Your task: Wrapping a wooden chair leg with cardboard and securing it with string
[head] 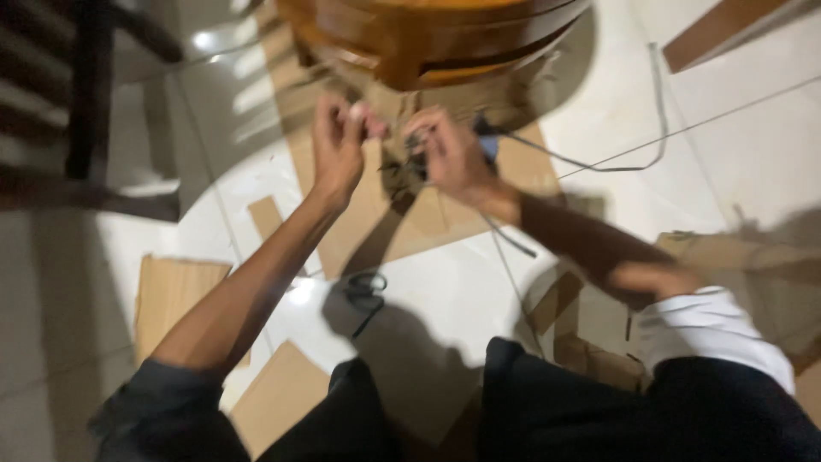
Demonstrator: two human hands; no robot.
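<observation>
Two arms stretched forward, left hand (338, 145) raised with fingertips pinched together, right hand (453, 154) curled round a dark cord (599, 167), above cardboard (428, 214) by the floor's far edge

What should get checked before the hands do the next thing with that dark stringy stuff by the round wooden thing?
1. Left hand pinching something small: ok, fingertips closed, item blurred.
2. Right hand gripping the dark tangled cord: ok.
3. Cord free of knots: cannot tell, too blurred.
4. Scissors within reach: ok, lying on the floor between the arms.
5. Cardboard sheet lying under the work: ok.
6. Grey strap clear of the hands: ok, trailing off to the right.
</observation>
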